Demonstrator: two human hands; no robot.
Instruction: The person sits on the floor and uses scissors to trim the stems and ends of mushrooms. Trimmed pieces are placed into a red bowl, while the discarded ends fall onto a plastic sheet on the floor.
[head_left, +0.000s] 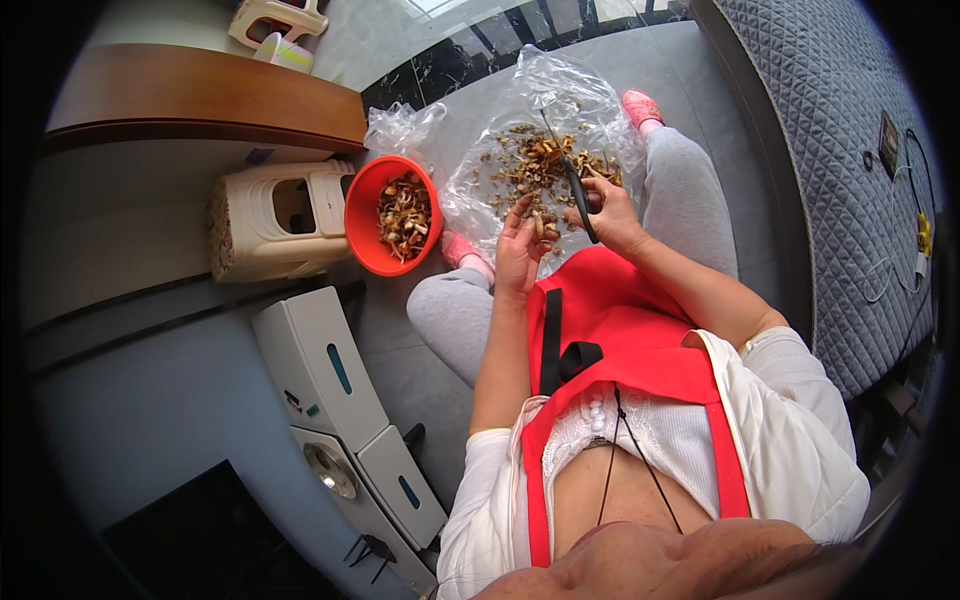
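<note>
My right hand grips a pair of scissors by the black handles, its blades pointing away from me over a heap of brown, dried-looking mushrooms. The heap lies on a clear plastic sheet or bag spread on the floor between my feet. Left of the scissors, my left hand has its fingers curled around a small pale-brown mushroom piece. Fingers partly hide that piece. Beside the sheet on the left, a red plastic basin holds more mushroom pieces.
A cream plastic stool stands left of the basin, below a wooden edge. White drawer units are at lower left. On the right is a grey quilted sofa or bed with a cable. Crumpled plastic lies behind the basin.
</note>
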